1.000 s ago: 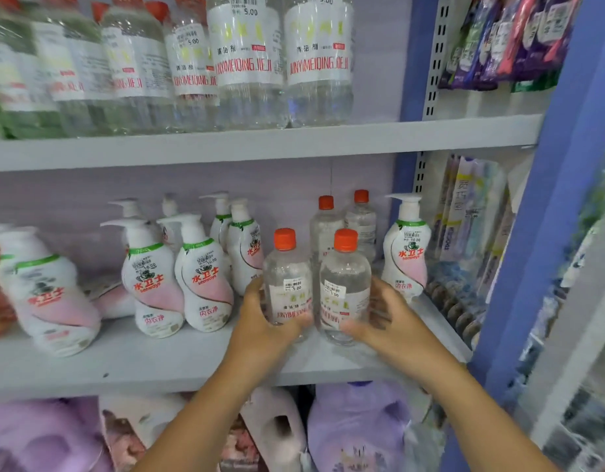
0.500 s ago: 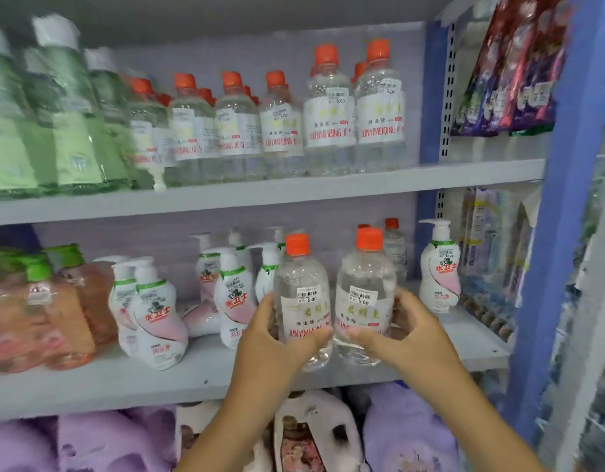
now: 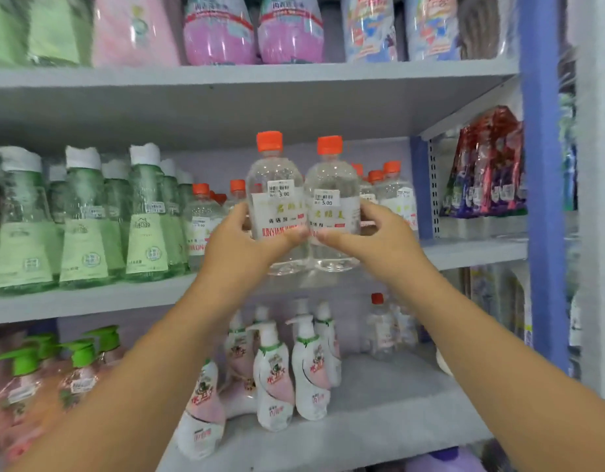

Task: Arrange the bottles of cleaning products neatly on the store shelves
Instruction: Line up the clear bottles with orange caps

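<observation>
- We held two clear bottles with orange caps side by side in the air in front of the middle shelf (image 3: 474, 252), their bases just above its front edge, so neither had yet been set down.
- Our left hand (image 3: 240, 240) had its grip wrapped round the left bottle (image 3: 275, 199), thumb across the label, and our right hand (image 3: 372, 233) had its grip curled round the right bottle (image 3: 331, 202); the two bottles touched each other.
- We judged the task partly done: a group of matching orange-capped bottles (image 3: 389, 195) already stood on that shelf at about 3 o'clock from the held pair, with more at 9 o'clock beside the green bottles (image 3: 86, 219).
- What remained, as we read it, was placing these two among their like, and perhaps moving the lone clear bottle (image 3: 379, 328) that stood on the lower shelf (image 3: 379, 420) at 5 o'clock, behind the white and pink pump bottles (image 3: 274, 376).
- The pump bottles themselves stood somewhat unevenly, one leaning at 7 o'clock, so they may have needed straightening too.
- On the left bottle's label we could read red letters "JINYIME", the rest hidden by our thumb, with Chinese characters above them too blurred to read surely.
- Each held bottle carried a small white price sticker with a barcode and "5.00".
- The pump bottles showed red Chinese characters we could not make out clearly.
</observation>
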### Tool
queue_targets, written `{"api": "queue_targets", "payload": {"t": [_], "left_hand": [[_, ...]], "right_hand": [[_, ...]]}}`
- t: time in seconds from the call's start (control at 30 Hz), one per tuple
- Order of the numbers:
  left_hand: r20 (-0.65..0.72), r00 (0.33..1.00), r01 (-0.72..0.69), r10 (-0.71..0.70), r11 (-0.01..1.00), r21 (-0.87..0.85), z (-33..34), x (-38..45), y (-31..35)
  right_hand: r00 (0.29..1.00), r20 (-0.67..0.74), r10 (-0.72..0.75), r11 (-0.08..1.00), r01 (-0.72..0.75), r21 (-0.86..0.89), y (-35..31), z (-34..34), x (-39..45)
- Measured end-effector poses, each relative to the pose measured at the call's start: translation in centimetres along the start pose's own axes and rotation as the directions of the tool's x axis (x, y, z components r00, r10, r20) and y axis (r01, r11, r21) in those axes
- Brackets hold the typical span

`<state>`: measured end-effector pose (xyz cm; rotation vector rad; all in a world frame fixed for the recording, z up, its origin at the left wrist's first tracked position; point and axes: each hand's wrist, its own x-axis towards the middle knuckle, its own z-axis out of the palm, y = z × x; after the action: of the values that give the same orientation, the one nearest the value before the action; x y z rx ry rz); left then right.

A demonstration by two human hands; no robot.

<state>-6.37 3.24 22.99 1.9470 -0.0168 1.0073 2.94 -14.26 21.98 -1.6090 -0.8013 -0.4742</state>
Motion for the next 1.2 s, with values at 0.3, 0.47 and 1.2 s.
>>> {"api": "queue_targets", "payload": {"t": [0.3, 0.47, 1.2], "left_hand": [[-0.091, 0.994, 0.062, -0.058, 0.997, 0.043, 3.6, 3.6, -3.5], [-0.128, 0.991, 0.064, -0.040, 0.980, 0.189, 4.4, 4.7, -4.2], [-0.131, 0.990, 0.109, -0.058, 0.899, 0.425, 4.9, 6.5, -6.0]], "right_hand": [[0.998, -0.061, -0.035, 0.978, 0.022, -0.208, 4.7, 1.7, 3.5], [0.994, -0.111, -0.021, 0.954, -0.013, -0.300, 5.3, 2.5, 3.5], [0.959, -0.161, -0.232, 0.768, 0.079, -0.636, 6.8, 4.3, 4.5]]}}
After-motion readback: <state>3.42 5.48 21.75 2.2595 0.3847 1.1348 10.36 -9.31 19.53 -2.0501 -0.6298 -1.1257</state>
